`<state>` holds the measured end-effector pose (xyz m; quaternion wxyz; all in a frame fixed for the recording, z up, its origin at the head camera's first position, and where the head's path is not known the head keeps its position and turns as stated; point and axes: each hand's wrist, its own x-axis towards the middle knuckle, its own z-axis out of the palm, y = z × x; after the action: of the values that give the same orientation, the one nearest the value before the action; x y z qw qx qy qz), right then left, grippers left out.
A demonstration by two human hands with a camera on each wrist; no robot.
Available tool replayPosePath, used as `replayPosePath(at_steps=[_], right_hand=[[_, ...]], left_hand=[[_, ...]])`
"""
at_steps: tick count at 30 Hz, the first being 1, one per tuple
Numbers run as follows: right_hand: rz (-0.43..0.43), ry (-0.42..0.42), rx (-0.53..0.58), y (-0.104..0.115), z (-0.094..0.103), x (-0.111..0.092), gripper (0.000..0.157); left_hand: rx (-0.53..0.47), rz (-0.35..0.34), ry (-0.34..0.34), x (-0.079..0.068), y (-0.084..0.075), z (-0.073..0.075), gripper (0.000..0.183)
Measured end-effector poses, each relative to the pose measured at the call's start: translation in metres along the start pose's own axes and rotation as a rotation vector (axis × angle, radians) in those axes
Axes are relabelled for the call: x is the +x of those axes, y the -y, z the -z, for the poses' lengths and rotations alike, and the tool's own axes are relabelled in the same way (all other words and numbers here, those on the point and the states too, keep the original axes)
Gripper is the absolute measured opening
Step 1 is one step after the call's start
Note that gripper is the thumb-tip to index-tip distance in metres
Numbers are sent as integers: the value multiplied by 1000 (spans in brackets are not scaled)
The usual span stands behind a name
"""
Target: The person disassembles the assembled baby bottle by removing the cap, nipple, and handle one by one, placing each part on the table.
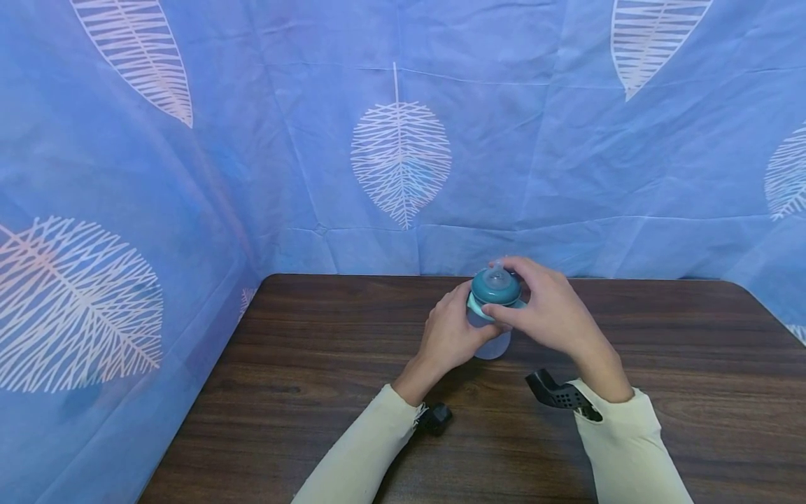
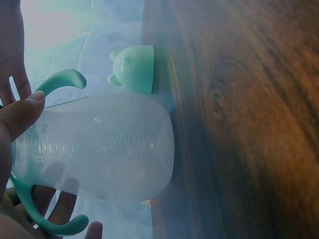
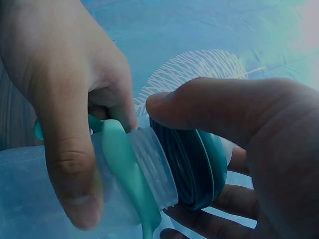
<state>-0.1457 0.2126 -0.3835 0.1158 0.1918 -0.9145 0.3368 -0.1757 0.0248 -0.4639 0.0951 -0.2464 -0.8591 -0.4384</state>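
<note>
A translucent baby bottle (image 2: 104, 147) stands close over the dark table in the head view, with a mint two-handled ring (image 3: 122, 159) round its neck. My left hand (image 1: 448, 329) grips the bottle just below the neck, thumb and fingers on opposite sides. With its thumb and fingers, my right hand (image 1: 550, 304) holds the teal screw collar (image 1: 496, 288), which carries a clear nipple (image 1: 497, 273). In the right wrist view the collar sits askew at the mouth, and the threads of the bottle neck (image 3: 154, 164) show below it.
A mint cap (image 2: 135, 69) with small ears stands on the table beyond the bottle in the left wrist view; the hands hide it in the head view. The brown wood table (image 1: 302, 392) ends at a blue leaf-print cloth (image 1: 504, 161) behind and at the left.
</note>
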Motion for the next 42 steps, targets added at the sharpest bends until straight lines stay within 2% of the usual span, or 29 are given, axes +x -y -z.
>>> replayPosePath(at_steps=[6, 17, 27, 34, 42], right_hand=[[-1, -18, -2, -2, 1, -2, 64], [-4, -40, -11, -6, 9, -4, 65], [-35, -63, -4, -11, 19, -8, 64], [-84, -76, -1, -21, 27, -13, 69], [-129, -112, -51, -39, 35, -18, 72]], left_hand=[[-4, -3, 0, 1, -1, -1, 79], [44, -14, -6, 1, 0, -3, 77], [46, -8, -10, 0, -1, -2, 77], [40, 5, -10, -1, -2, -1, 77], [27, 19, -3, -1, -3, -1, 78]])
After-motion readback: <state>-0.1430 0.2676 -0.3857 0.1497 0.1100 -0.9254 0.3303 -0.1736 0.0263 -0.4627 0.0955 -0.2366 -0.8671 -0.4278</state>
